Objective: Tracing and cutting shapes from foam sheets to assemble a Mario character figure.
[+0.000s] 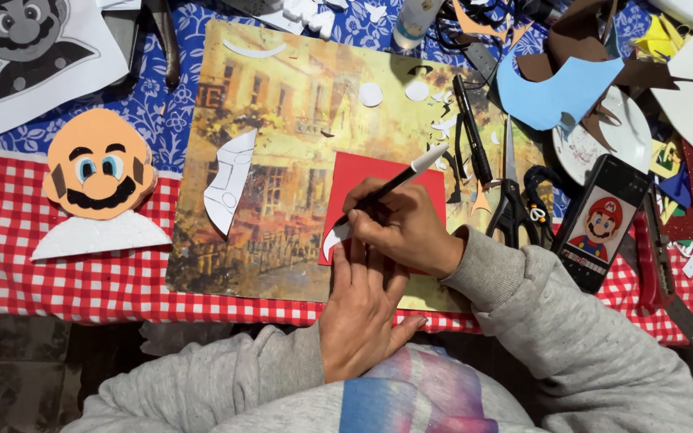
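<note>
A red foam sheet [362, 172] lies on a board printed with a street painting [282, 144]. My right hand [407, 228] grips a black pen with a white end [399, 180], its tip down at the sheet's lower left by a small white curved cutout [334, 239]. My left hand [362, 309] lies flat, fingers pressing the sheet's lower edge and the cutout. A white paper template [230, 183] lies on the board to the left.
A foam cartoon face with a moustache [99, 172] rests at left on the red checked cloth [10, 248]. Scissors [511, 196], a black tool [471, 128], a phone showing a cartoon character [601, 220], a plate [603, 140] and foam scraps crowd the right.
</note>
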